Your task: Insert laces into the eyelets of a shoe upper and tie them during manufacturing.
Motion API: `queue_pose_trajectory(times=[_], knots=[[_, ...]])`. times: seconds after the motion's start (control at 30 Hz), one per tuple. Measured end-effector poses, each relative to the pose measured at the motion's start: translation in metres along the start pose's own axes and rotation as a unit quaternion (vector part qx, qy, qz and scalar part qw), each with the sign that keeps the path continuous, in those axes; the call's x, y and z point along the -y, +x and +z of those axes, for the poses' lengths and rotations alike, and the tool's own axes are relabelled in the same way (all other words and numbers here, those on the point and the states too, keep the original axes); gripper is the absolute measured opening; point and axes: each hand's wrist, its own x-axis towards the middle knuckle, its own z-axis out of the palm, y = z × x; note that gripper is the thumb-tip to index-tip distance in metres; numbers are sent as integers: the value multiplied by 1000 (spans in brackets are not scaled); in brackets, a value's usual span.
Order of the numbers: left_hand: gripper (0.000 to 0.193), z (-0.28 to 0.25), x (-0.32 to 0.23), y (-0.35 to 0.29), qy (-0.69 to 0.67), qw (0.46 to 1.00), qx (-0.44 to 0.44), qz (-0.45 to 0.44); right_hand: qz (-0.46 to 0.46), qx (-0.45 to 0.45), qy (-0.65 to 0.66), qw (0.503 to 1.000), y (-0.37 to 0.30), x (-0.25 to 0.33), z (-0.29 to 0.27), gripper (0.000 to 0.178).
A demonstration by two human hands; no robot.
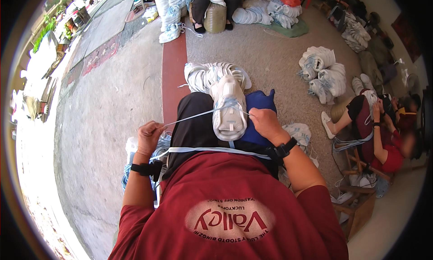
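A white shoe upper (229, 120) lies lengthwise in front of me, above my lap. A thin light-blue shoelace (191, 118) crosses over it and is drawn taut to the left. My left hand (151, 136) is closed on one end of the lace, out beside my left knee. Just right of the upper, my right hand (267, 123) pinches the lace on its other side; the short stretch there is partly hidden by the fingers. Directly beyond, a row of stacked white uppers (198, 77) rests against the one I work on. Blue cloth (259, 109) covers my right thigh.
Bundled white uppers (322, 73) lie on the floor at right. One person (388, 138) sits on a wooden stool there; another (216, 7) sits ahead, near more bundles (171, 16). Light-blue laces (212, 149) stretch across my lap. A wooden stool (356, 208) stands behind at right.
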Motion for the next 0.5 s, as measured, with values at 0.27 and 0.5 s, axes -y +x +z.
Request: queue_pose_trajectory(times=[0.27, 0.5], knots=[[3, -123, 88, -25, 1, 980, 23, -196, 156, -79, 21, 984, -92, -84, -94, 10], [4, -250, 123, -93, 69, 948, -21, -310, 342, -134, 43, 929, -305, -202, -153, 16]])
